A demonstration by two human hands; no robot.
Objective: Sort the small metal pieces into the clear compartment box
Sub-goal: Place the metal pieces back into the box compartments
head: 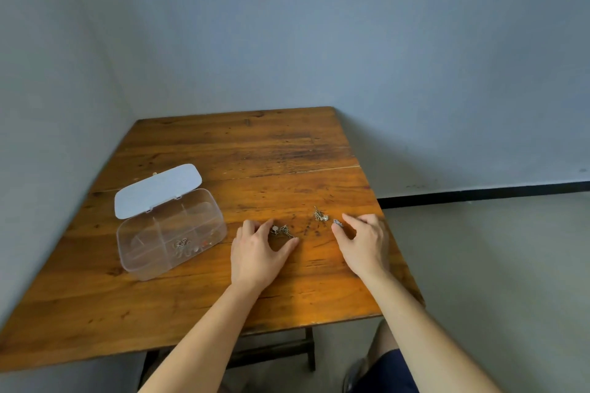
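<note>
Wooden table (223, 265), orange-brown, worn dark grain, pushed into a corner of pale blue-grey walls (319, 25); grey floor (495, 265) to the right with a black skirting strip (485, 192) at the wall foot. Clear compartment box (170, 234) on the left part of the table, lid (158, 190) swung open and standing up behind it, dividers visible inside. Near-right compartment holding a few small metal rings or hooks (183, 247) and a red speck just beside them; other compartments too hazy through the plastic to read. Left hand (258, 252) palm-down right of the box, well apart from it, fingers and thumb spread wide in a loose arc, nothing gripped. Small tangle of brassy metal pieces (282, 231) lying on the wood inside that arc, just beside the fingertips; contact not certain. Right hand (367, 241) palm-down near the right table edge, fingers curled, thumb and forefinger pinched narrow on a small silvery piece (337, 223). Second little heap of gold-coloured pieces (320, 215) on the table between the two hands, just beside the right hand's fingertips, apart from the first tangle. Bare forearms entering from the bottom edge; dark blue shorts (386, 373) and a knee below the table's near edge.
</note>
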